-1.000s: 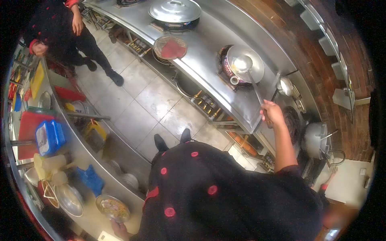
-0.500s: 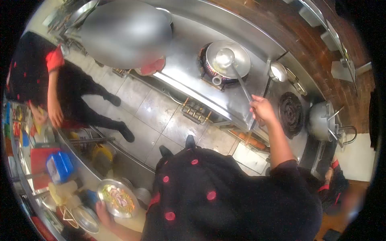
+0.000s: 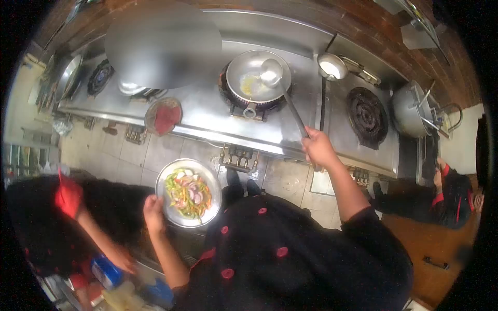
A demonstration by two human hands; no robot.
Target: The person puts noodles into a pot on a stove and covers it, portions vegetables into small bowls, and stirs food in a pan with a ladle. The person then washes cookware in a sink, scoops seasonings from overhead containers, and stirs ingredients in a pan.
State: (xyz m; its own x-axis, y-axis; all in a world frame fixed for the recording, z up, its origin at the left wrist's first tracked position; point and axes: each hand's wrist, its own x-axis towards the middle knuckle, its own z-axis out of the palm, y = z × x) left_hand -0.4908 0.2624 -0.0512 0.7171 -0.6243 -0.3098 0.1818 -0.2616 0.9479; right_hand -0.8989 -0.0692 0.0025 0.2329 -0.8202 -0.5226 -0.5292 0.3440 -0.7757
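My left hand (image 3: pixel 154 210) grips the left rim of a shallow metal bowl (image 3: pixel 213 184), thumb side up. Sliced mixed vegetables (image 3: pixel 188 197), with purple onion pieces among green and orange strips, fill it. Between the counter behind and the stove, the bowl hangs over the floor in front of me. My right hand (image 3: pixel 319 149) is wrapped round the long handle of a ladle (image 3: pixel 295 114). The ladle's head lies inside a wok (image 3: pixel 243 78) on a lit burner, at its right side. A little yellowish food (image 3: pixel 250 84) shows on the wok's bottom.
A bowl of red food (image 3: pixel 167 116) stands at the stove's front edge. Right of the wok are a small pan (image 3: pixel 332 67), a bare burner (image 3: pixel 367 116) and a large pot (image 3: pixel 412 111). A co-worker's arm (image 3: pixel 106 241) is close at left; another person (image 3: pixel 452 194) stands far right.
My left hand has lifted the bowl of vegetables off the counter and brought it toward the stove. The view has turned. My right hand still holds the ladle in the wok.
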